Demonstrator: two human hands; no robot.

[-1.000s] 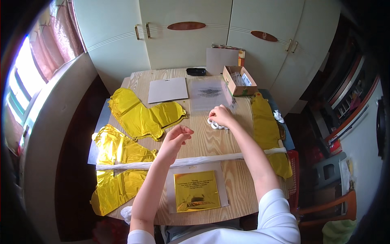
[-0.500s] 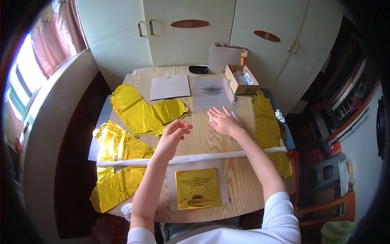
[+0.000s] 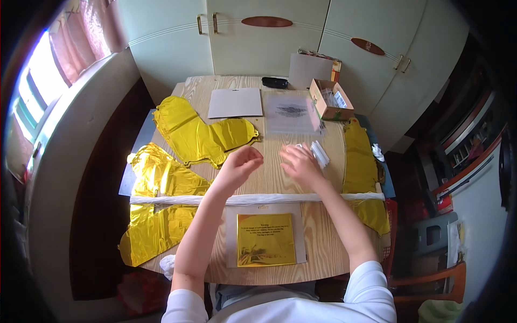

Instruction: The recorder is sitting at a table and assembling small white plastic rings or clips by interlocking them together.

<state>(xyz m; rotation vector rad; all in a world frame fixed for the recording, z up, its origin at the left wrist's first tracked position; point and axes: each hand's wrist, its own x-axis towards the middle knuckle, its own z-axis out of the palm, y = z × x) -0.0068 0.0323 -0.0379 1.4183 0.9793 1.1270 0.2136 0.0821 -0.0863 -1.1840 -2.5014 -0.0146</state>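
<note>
The right hand [image 3: 301,163], blurred, has its fingers loosely parted and appears to have let go; a second ago its fingertips were pinched on the small bundle of glossy white strips [image 3: 320,154], and half a second ago it lay spread over it. Now the hand has come back toward the left one, and the bundle shows just beyond and to the right of its fingers, more uncovered than before; whether they still touch is unclear. The left hand [image 3: 240,163] keeps its curled pose, thumb by the fingertips, and whether anything is pinched there I cannot tell. Nearer the body than both hands, the long white stringy strand [image 3: 269,199] crosses under the forearms as before, and closer still lies the square gold foil packet [image 3: 265,242], unmoved on the wood-grain tabletop [image 3: 328,231]. Left of the left hand, the shiny gold L-shaped foil piece [image 3: 202,134] has stayed put, as have the clear printed plastic sheet [image 3: 277,124] and the open brown cardboard box [image 3: 335,114] beyond the right hand.
</note>
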